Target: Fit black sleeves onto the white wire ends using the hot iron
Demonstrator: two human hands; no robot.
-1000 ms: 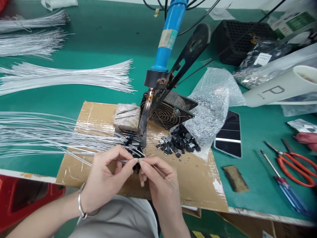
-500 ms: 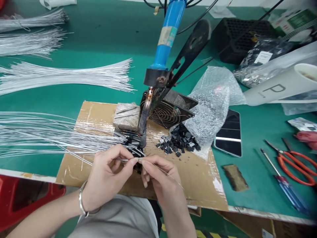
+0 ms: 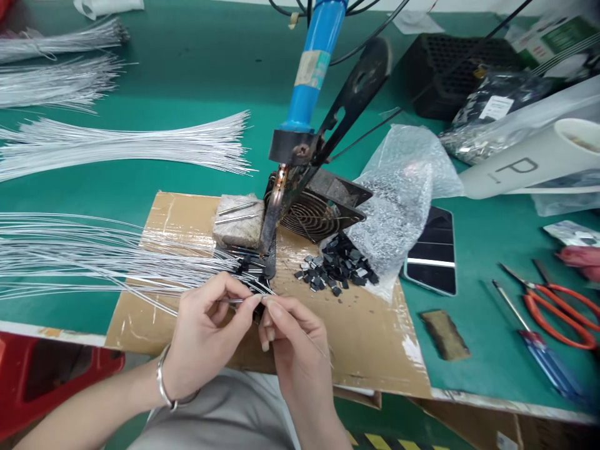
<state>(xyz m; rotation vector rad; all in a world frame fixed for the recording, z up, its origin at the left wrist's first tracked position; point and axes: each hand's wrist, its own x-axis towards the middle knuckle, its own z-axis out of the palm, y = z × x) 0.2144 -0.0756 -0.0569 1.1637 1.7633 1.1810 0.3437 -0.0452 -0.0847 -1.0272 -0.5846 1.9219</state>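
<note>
My left hand (image 3: 204, 340), with a silver bangle on the wrist, is closed in a pinch on a thin wire. Against its fingertips, the closed thumb and forefinger of my right hand (image 3: 302, 350) pinch the wire too; a fine strand trails from them towards the lower right. My fingers hide the pinched spot. Beside my left hand lies a fanned bunch of thin white wires (image 3: 135, 257), their ends among small black parts (image 3: 248, 269). Above both hands a blue-handled soldering iron (image 3: 307, 81) hangs in a black metal stand, tip pointing down.
Small black chips (image 3: 344, 262) lie by a bubble-wrap bag (image 3: 403, 187) on the cardboard sheet (image 3: 375, 350). Behind the iron stands a black fan (image 3: 319, 212). A phone (image 3: 431, 250), a screwdriver (image 3: 546, 356) and orange-handled pliers (image 3: 562, 312) are at right; wire bundles (image 3: 126, 147) at left.
My right hand has turned slightly and shifted a little left, and its trailing strand has swung closer in. My left hand keeps its pinch almost unmoved.
</note>
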